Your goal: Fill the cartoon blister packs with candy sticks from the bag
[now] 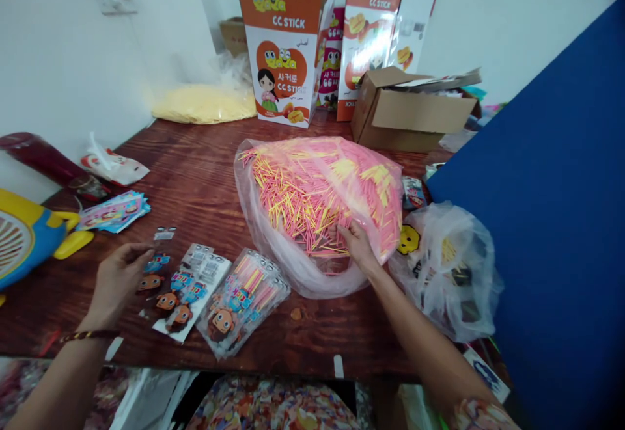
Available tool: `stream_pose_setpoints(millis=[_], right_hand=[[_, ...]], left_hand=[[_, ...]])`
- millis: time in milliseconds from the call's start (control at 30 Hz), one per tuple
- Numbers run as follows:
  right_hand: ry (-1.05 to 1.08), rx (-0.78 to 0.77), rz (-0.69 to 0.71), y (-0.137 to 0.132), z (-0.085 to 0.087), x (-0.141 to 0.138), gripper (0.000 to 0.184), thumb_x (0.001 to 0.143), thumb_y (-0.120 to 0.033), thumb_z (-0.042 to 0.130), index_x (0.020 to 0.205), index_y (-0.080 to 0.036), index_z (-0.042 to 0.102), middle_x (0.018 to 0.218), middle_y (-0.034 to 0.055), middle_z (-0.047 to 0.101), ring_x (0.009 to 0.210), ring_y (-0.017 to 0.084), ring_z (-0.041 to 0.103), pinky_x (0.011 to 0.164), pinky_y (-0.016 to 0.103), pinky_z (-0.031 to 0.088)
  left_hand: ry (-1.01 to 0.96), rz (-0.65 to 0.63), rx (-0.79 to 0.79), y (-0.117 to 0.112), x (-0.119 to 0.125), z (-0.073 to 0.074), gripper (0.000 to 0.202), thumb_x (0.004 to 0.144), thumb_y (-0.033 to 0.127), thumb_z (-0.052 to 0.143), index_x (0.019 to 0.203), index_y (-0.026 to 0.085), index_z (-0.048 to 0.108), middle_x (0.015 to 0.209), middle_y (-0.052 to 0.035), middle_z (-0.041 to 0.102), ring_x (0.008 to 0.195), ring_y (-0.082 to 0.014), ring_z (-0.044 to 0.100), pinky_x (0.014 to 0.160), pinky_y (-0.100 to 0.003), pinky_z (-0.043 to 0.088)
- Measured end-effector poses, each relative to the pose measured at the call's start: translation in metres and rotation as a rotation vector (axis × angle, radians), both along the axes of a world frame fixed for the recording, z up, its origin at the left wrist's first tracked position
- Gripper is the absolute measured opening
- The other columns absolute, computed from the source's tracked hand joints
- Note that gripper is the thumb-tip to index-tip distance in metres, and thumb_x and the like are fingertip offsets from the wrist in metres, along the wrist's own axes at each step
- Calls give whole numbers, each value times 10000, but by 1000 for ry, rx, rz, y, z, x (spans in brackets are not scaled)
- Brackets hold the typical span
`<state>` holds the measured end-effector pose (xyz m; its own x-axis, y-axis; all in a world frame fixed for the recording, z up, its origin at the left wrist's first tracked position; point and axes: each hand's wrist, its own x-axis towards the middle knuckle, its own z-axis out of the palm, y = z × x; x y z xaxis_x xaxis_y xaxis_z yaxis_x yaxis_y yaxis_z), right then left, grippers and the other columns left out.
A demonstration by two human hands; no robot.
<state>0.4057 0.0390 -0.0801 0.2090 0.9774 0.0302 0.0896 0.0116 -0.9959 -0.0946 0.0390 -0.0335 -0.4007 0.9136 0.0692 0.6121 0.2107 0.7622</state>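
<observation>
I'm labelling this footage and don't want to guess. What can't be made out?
In the head view:
Right hand: fingertips sunk among the thin sticks; whether they grip any is unclear.
Clear packet at the left hand: its left edge, covered by the fingers.
Cardboard box: most contents, hidden by its front and flaps.
Yellow-and-blue object: cut off by the left edge.
Packet's fine print: too small.

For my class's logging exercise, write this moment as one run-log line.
Left hand: at printed packet | Right hand: among pink and yellow sticks in open plastic bag | Nearby: stick-filled packets
</observation>
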Motion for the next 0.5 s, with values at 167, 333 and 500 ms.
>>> stream_pose_setpoints(millis=[167, 333, 500], right_hand=[[-24, -10, 66, -13, -7, -5, 270, 774, -465, 618, 858, -209, 606, 804, 3, 693, 777, 190, 646, 808, 353, 517], [-38, -49, 25, -14, -9, -6, 276, 771, -480, 603, 824, -209, 594, 765, 10, 674, 757, 195, 627, 784, 349, 510], [-107, 42, 90, -15, -2, -9, 214, 820, -414, 561, 876, -211, 597, 862, 36, 684, 822, 197, 624, 851, 361, 494]], left_hand=[[-241, 47, 76, 0, 15, 19, 343, 674, 319, 738, 990, 186, 713, 915, -4, 718, 793, -170, 612, 680, -245, 500], [-496, 151, 169, -2, 49, 53, 339, 595, 300, 789, 889, 153, 705, 756, 42, 641, 639, -92, 538, 577, -187, 466], [-583, 152, 183, -8, 87, 84, 374, 526, 301, 820, 843, 147, 695, 776, 32, 654, 644, -91, 552, 545, -172, 449]])
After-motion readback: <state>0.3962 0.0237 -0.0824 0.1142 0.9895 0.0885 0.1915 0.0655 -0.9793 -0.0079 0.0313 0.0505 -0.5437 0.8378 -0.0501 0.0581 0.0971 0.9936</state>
